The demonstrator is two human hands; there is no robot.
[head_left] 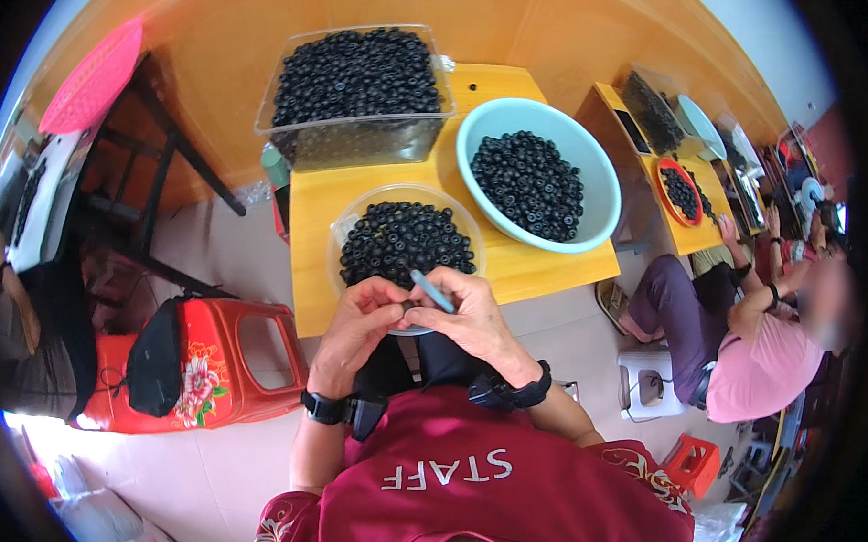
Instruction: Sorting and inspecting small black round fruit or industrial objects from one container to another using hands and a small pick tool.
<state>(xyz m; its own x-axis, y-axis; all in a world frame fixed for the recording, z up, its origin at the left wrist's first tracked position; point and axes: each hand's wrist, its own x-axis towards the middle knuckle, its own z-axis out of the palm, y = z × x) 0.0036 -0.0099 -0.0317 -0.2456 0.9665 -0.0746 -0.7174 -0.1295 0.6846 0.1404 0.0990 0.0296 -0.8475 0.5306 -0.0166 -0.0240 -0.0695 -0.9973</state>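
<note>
My left hand (357,323) pinches a small black ring-shaped piece (408,306) between thumb and fingers, at the near edge of a clear round bowl (478,239). Between the fingers of my right hand (469,319) is a slim blue-grey pen-like tool (433,292); its lower end is hidden by the fingers. Both hands meet at the black piece, their fingertips nearly touching. Many loose black rings (404,241) fill the bowl just beyond them.
A pale blue basin (599,194) and a clear rectangular bin (353,148), both holding black rings, stand on the yellow table (309,204). At left is a red stool (241,359) with a black bag (155,367). A co-worker in pink (767,360) sits at right.
</note>
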